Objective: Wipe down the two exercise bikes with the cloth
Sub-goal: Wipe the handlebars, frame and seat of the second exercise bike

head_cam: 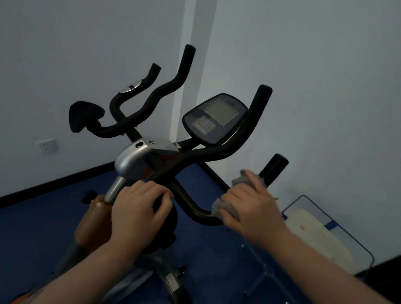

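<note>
Grey cloth (235, 197) was bunched under the right hand (250, 206), whose fingers (228, 216) curled round it and round the black handlebar (191, 205) beneath, so the cloth lay pressed against the bar where it bends upward. The free end of that bar (274, 169) stuck up just beyond the knuckles, pointing away and to the right. The left hand (138, 207) was curled over a dark round part of the exercise bike (144, 157) just below the silver stem housing, its fingers bent and gripping; what exactly they held was hidden under the hand.

The handlebars ran outward from the stem in curved pairs, their long ends rising towards the wall corner. The console (215, 118) sat tilted back between the bars, its pale screen facing the camera; the buttons below the screen were too dark and blurred to read. A wall socket (45, 145) sat low on the left wall above the blue floor (35, 223). A blue-framed rack holding something pale (319, 233) leaned near the right wall.
</note>
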`<state>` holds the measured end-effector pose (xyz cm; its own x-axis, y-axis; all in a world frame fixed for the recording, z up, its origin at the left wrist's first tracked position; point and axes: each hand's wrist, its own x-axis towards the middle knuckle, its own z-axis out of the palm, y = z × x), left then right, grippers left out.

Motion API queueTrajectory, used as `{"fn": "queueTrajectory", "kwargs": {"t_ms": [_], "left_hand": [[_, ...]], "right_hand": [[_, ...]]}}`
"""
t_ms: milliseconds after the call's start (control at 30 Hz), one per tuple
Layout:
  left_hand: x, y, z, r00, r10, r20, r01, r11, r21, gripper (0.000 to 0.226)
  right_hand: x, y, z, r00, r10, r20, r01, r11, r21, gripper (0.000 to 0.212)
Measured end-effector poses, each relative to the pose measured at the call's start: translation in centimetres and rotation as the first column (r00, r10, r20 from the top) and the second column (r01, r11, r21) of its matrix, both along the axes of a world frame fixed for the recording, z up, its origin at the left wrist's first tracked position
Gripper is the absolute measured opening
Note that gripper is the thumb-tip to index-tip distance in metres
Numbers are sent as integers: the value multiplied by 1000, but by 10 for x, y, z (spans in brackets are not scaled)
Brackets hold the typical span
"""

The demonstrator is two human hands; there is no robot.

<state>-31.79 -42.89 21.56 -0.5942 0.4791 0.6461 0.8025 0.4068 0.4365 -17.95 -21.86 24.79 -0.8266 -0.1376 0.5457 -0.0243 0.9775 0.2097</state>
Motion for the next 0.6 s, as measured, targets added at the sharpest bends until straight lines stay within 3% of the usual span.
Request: {"fn": "queueTrajectory", "kwargs": {"t_ms": [167,233,333,367,433,500,600], "left_hand": [[0,-2,-1,1000,0,8,0,1000,-2,22],[0,-2,-1,1000,-4,11,4,1000,6,22],[-1,-1,-2,1000,4,15,-4,1000,20,22],[-1,-1,-2,1000,6,17,-6,1000,21,22],[-1,0,-1,1000,0,16,-1,1000,20,22],[0,-1,-1,1000,-8,14,8,1000,16,22],[1,-2,-1,1000,2,15,-2,1000,25,23]], "right_hand": [[0,65,40,997,-48,-53,59,969,240,32],[0,56,31,986,-110,-125,123,987,101,32],[-10,10,-11,936,-258,-241,185,940,-287,29],[-12,2,-18,936,-252,-245,171,936,-308,29],[-10,10,-7,980,-109,-167,82,983,-162,29],[-4,37,20,1000,19,13,-20,997,73,28],[1,77,52,998,21,66,-40,952,302,31]]}}
